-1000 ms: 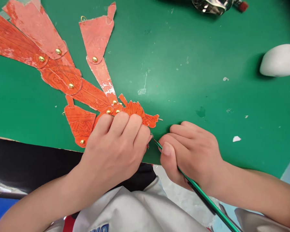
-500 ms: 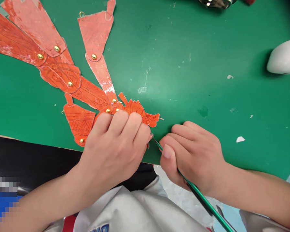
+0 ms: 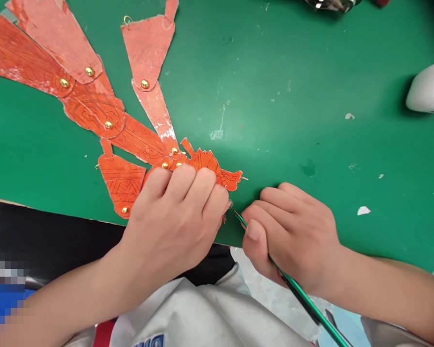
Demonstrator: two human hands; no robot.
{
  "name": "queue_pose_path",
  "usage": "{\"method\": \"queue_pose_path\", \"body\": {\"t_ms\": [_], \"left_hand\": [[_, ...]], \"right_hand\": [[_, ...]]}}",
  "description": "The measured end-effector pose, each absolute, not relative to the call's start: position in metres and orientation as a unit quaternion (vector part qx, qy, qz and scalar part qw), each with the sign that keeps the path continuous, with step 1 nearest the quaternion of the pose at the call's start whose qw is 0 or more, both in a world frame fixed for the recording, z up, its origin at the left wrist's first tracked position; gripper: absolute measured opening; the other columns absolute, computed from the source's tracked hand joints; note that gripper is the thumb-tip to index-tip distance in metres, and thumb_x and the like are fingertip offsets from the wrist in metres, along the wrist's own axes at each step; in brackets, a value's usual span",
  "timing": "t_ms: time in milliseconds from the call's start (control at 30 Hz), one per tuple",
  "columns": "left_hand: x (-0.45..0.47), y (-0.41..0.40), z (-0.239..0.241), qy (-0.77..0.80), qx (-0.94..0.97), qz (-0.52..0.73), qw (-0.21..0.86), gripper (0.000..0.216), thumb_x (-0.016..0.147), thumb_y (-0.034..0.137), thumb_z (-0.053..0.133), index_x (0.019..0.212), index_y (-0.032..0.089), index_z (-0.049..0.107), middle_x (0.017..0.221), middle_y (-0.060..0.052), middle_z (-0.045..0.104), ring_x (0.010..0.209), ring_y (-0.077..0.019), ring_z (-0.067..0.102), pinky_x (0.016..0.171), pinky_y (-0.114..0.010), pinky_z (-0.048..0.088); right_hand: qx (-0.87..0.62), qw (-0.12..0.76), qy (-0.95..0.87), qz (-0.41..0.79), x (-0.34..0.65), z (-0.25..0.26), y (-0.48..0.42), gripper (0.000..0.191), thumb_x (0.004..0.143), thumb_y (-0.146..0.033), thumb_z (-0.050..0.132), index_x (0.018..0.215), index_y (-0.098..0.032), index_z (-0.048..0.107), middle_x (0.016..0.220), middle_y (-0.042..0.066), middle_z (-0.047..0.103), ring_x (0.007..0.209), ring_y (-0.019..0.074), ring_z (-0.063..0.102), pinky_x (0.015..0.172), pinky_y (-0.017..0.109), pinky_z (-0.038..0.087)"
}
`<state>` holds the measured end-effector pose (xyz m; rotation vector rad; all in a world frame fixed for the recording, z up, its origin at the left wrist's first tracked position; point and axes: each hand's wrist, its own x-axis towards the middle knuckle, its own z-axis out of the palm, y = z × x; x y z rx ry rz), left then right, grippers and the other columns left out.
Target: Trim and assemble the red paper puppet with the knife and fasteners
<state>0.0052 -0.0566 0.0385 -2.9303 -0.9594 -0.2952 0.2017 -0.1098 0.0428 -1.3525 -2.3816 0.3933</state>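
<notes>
An orange-red jointed shadow puppet (image 3: 141, 132), drawn with dark lines and pinned with several brass fasteners, lies across the table. My left hand (image 3: 184, 214) is closed over its head end, fingers curled down and covering part of it. The tapered tip of the head pokes out to the right of the knuckles. My right hand (image 3: 291, 231) is wrapped round a slim green stick (image 3: 307, 301) that slants down to the lower right. The stick's thin wire end meets my left fingertips; how it joins there is hidden.
The green tabletop (image 3: 275, 120) carries white scuffs and a white paper scrap (image 3: 363, 210). A rounded white object (image 3: 430, 87) sits at the right, and a dark shiny object (image 3: 331, 4) at the top edge. The table's front edge runs just below my hands.
The whole view has shifted slightly, so everything on the table appears a little further right. Both hands keep the same grip on the puppet and the stick.
</notes>
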Motion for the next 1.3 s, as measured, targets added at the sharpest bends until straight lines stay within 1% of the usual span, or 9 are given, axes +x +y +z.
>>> {"method": "queue_pose_path", "body": {"t_ms": [367, 600, 833, 1000, 1300], "left_hand": [[0.0055, -0.0554, 0.0391, -0.308, -0.946, -0.102, 0.024, 0.028, 0.098, 0.019, 0.056, 0.073, 0.024, 0.046, 0.069, -0.003, 0.045, 0.065, -0.0230, 0.041, 0.060, -0.039, 0.029], [0.0053, -0.0551, 0.0403, -0.309, -0.946, -0.098, 0.017, 0.029, 0.099, 0.018, 0.055, 0.072, 0.024, 0.047, 0.069, -0.003, 0.046, 0.065, -0.0219, 0.042, 0.061, -0.038, 0.028], [0.0043, -0.0552, 0.0394, -0.309, -0.946, -0.098, 0.012, 0.028, 0.099, 0.018, 0.055, 0.072, 0.024, 0.048, 0.069, -0.003, 0.047, 0.066, -0.0231, 0.042, 0.060, -0.039, 0.028], [0.0041, -0.0553, 0.0403, -0.309, -0.946, -0.098, 0.009, 0.028, 0.098, 0.019, 0.057, 0.073, 0.024, 0.047, 0.069, -0.003, 0.048, 0.065, -0.0230, 0.042, 0.060, -0.039, 0.028], [0.0038, -0.0548, 0.0399, -0.308, -0.947, -0.094, 0.011, 0.030, 0.101, 0.018, 0.052, 0.072, 0.024, 0.048, 0.068, -0.002, 0.047, 0.064, -0.0215, 0.043, 0.060, -0.038, 0.028]], "right_hand": [[-0.478, 0.187, -0.847, 0.139, 0.2018, 0.0414, -0.1108, 0.042, 0.105, -0.014, 0.041, 0.064, -0.021, 0.050, 0.056, -0.001, 0.045, 0.061, 0.0167, 0.030, 0.059, 0.037, 0.024], [-0.474, 0.188, -0.849, 0.140, 0.2018, 0.0419, -0.1101, 0.044, 0.106, -0.014, 0.038, 0.064, -0.020, 0.051, 0.056, 0.000, 0.046, 0.061, 0.0175, 0.029, 0.056, 0.038, 0.025], [-0.476, 0.185, -0.848, 0.142, 0.2025, 0.0423, -0.1104, 0.042, 0.105, -0.014, 0.041, 0.064, -0.021, 0.050, 0.057, -0.001, 0.044, 0.060, 0.0172, 0.030, 0.059, 0.037, 0.025], [-0.477, 0.189, -0.847, 0.136, 0.2026, 0.0412, -0.1111, 0.044, 0.105, -0.015, 0.039, 0.063, -0.021, 0.050, 0.056, -0.001, 0.044, 0.060, 0.0171, 0.029, 0.058, 0.038, 0.025], [-0.475, 0.184, -0.850, 0.136, 0.2028, 0.0419, -0.1106, 0.046, 0.107, -0.016, 0.036, 0.063, -0.021, 0.050, 0.056, -0.001, 0.044, 0.061, 0.0170, 0.028, 0.058, 0.038, 0.025]]}}
